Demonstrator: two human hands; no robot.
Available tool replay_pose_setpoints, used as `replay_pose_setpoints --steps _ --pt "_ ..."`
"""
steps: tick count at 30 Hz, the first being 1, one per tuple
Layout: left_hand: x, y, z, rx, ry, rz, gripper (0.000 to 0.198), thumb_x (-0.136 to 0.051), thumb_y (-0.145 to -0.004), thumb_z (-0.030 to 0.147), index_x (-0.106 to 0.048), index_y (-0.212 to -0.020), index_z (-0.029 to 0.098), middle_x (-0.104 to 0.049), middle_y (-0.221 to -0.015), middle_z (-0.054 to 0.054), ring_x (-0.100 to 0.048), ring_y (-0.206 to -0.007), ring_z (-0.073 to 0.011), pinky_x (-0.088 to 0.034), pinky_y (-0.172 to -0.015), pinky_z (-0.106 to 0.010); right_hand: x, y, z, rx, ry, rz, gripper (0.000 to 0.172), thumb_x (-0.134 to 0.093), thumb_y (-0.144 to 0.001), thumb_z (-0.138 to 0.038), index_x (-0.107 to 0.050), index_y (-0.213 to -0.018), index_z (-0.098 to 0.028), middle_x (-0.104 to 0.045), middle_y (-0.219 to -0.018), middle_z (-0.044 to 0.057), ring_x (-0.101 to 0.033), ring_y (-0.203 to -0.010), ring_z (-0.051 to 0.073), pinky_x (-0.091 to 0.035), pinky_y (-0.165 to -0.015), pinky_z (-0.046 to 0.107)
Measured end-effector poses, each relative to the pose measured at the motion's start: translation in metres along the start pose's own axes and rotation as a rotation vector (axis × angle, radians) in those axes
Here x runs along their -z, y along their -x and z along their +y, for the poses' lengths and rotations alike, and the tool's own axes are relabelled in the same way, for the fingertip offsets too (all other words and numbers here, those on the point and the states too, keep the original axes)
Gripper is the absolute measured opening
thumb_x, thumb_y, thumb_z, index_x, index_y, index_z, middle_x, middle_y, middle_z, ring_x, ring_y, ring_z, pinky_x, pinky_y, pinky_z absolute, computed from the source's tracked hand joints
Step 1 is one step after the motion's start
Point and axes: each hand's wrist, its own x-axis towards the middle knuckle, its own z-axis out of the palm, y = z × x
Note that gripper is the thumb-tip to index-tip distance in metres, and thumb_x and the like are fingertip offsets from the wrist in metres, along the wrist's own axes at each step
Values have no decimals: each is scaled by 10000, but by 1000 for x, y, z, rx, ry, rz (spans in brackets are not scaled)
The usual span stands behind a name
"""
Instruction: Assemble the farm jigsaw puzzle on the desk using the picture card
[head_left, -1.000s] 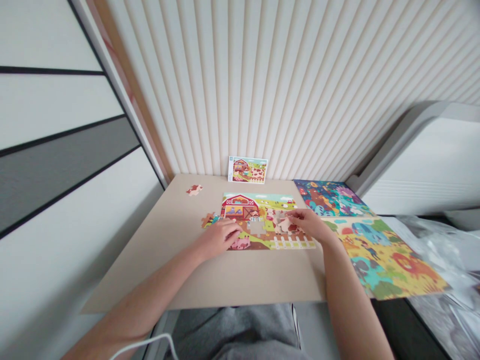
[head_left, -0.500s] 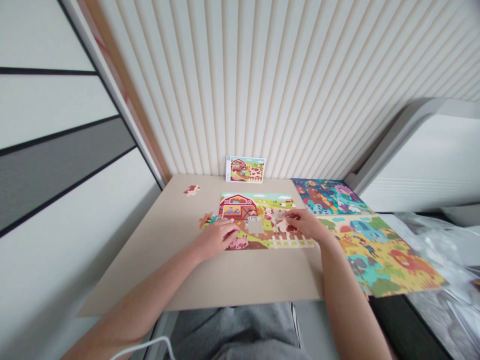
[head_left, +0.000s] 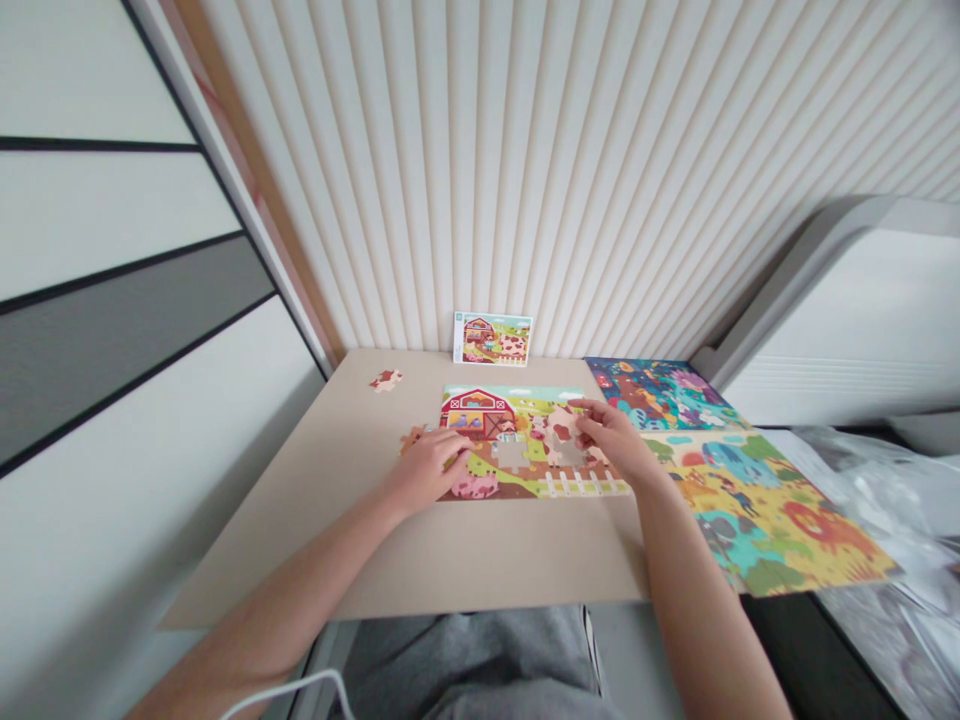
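A farm jigsaw puzzle [head_left: 480,405] with a red barn lies on the beige board, with bare gaps in its middle and right. My right hand [head_left: 616,442] is over its right side, thumb and fingers at the edge of a brown-and-white cow puzzle piece [head_left: 561,424], just above a gap. My left hand [head_left: 433,468] rests at the puzzle's left edge, fingers stretched out loosely, holding nothing visible. Partly hidden behind it are loose pieces [head_left: 412,438]. Another brown-and-white puzzle piece [head_left: 386,380] lies apart at the back left.
A small picture card [head_left: 492,339] of the same farm scene leans upright against the pleated wall [head_left: 487,180]. At right lie a dark blue animal puzzle [head_left: 667,395] and a yellow animal puzzle [head_left: 772,510]. Clear plastic wrapping [head_left: 877,490] is farther right. A white cable [head_left: 300,683] crosses near my left forearm.
My right hand has shifted slightly up, and the cow piece now covers the upper part of the right gap, baring a space below. My left hand has moved slightly left.
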Motion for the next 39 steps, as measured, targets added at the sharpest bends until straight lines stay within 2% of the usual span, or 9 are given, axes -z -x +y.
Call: replay_pose_setpoints --steps 7,16,20,24,26,28,32,36,39 --pt "3 -1 -11 120 -68 162 166 -501 -966 242 -665 -981 216 -705 -963 -57 -638 -931 -218 -496 -852 -355 -15 7 -13 -17 53 -97 398 -675 -775 -407 -600 -1095 -181 -666 -652 -19 -645 -578 145 -488 -556 237" --pt "5 -2 -7 129 -96 189 171 -485 -969 234 -652 -995 209 -698 -973 -64 -636 -937 -218 -497 -868 -357 -23 6 -5 11 2 -140 320 -693 -798 -411 -537 -979 -199 -741 -729 26 -684 -612 154 -497 -586 243" --pt "22 1 -21 189 -266 290 187 -467 -972 239 -649 -1006 211 -698 -984 -76 -627 -968 -240 -482 -883 -371 -21 5 -5 38 28 -111 381 -675 -814 -392 -556 -1108 -181 -745 -751 28 -689 -641 156 -499 -601 244" --pt "46 10 -49 363 -537 361 204 -481 -948 247 -662 -1020 186 -699 -1009 -108 -620 -970 -282 -460 -899 -413 -21 6 -9 50 109 -103 463 -643 -829 -343 -580 -1251 -164 -738 -748 17 -673 -631 147 -506 -622 246" --pt "52 14 -59 442 -590 320 228 -489 -942 279 -672 -1031 177 -700 -1021 -112 -621 -973 -285 -459 -900 -410 -22 7 -11 49 126 -105 464 -637 -830 -336 -593 -1255 -154 -736 -736 19 -669 -626 149 -509 -629 251" --pt "51 16 -63 470 -575 228 276 -509 -940 354 -684 -1059 176 -703 -1045 -106 -621 -991 -283 -462 -905 -401 -24 8 -11 43 116 -113 469 -637 -831 -342 -585 -1256 -149 -739 -738 24 -674 -630 158 -509 -620 254" --pt "39 15 -56 402 -503 59 416 -538 -915 539 -704 -1108 209 -693 -1095 -94 -611 -1035 -286 -465 -917 -400 -27 9 -11 23 79 -127 450 -644 -824 -361 -558 -1219 -165 -749 -751 31 -691 -644 175 -503 -587 254" --pt "30 12 -48 333 -461 17 373 -537 -923 512 -712 -1107 239 -678 -1090 -90 -602 -1051 -278 -463 -933 -399 -27 8 -7 38 23 -109 390 -668 -803 -362 -530 -1132 -205 -741 -738 9 -686 -621 168 -512 -598 261" --pt "29 12 -49 306 -428 20 324 -522 -940 448 -713 -1086 231 -673 -1078 -85 -600 -1044 -268 -466 -939 -395 -26 6 -4 40 10 -63 416 -687 -781 -349 -520 -1137 -214 -719 -730 -7 -684 -631 170 -511 -581 257"
